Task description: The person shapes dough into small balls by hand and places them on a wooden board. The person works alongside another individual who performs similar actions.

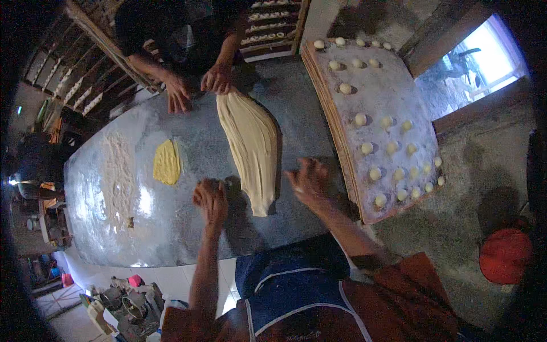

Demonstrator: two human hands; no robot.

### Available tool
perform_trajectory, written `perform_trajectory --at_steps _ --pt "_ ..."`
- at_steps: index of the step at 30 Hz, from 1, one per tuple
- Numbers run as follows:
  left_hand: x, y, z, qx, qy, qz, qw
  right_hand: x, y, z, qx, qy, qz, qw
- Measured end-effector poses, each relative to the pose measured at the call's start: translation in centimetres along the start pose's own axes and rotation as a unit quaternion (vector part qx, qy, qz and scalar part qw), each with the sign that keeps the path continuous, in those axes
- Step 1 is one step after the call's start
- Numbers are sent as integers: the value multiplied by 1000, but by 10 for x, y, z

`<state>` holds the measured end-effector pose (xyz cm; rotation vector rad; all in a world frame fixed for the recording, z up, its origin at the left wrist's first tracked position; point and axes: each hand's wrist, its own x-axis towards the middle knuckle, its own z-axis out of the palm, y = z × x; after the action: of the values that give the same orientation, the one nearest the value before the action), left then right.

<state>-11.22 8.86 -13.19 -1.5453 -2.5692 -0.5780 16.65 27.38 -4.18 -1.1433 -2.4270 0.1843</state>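
Head view: where does the dough lie?

– Long, pale, ridged dough strip (253,154), stretched across the grey, smooth-topped table (305,114). Co-worker's hand (218,78) has hold of its far end.

– And the wearer's hands?

– Left hand (211,200): left of the strip's near end, fingers loosely curled, half open, nothing seen in them. Right hand (309,183): right of the strip, apart from it, fingers bent and spread, empty.

– What lies around the strip?

– Left of it, a flat yellow oval dough piece (167,162); farther left, a whitish powdery smear (118,176). Right of it, a floured wooden board (387,94) bearing small, round, pale dough balls (360,119).
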Motion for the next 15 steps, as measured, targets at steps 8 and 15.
perform_trajectory --at_steps 8,15 --pt "-3 70 -78 -303 -73 32 950 -52 50 -22 102 -311 54 943" --pt "-45 63 -16 -156 38 13 987 -53 -18 21 124 19 -75 989"
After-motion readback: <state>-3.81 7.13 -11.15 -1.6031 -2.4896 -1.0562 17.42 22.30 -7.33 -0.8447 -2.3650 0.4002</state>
